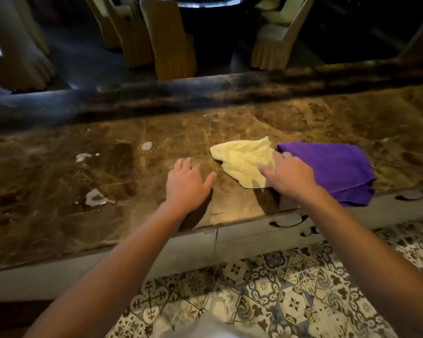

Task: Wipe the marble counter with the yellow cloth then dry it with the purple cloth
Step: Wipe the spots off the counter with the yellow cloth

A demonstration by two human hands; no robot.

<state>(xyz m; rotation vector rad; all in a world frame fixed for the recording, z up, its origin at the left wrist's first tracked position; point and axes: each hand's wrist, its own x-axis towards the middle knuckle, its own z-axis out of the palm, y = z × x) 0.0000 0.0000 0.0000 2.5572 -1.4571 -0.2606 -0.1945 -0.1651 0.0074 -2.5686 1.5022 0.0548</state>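
The brown marble counter (pixel 230 123) runs across the view. A pale yellow cloth (pixel 242 158) lies spread on it right of centre. Touching its right edge is a folded purple cloth (pixel 340 167), whose near corner hangs over the counter's front edge. My right hand (pixel 288 174) rests palm down on the yellow cloth's right side with fingers spread; I cannot tell whether it grips the cloth. My left hand (pixel 187 181) lies flat on bare marble just left of the yellow cloth, fingers apart, holding nothing. White wet spots (pixel 94 197) sit on the counter at the left.
A raised dark ledge (pixel 205 96) borders the counter's far side. Beyond it stand covered chairs (pixel 171 45) around a dark table. Below the front edge are grey drawers with handles (pixel 288 222) and a patterned tile floor (pixel 279 289).
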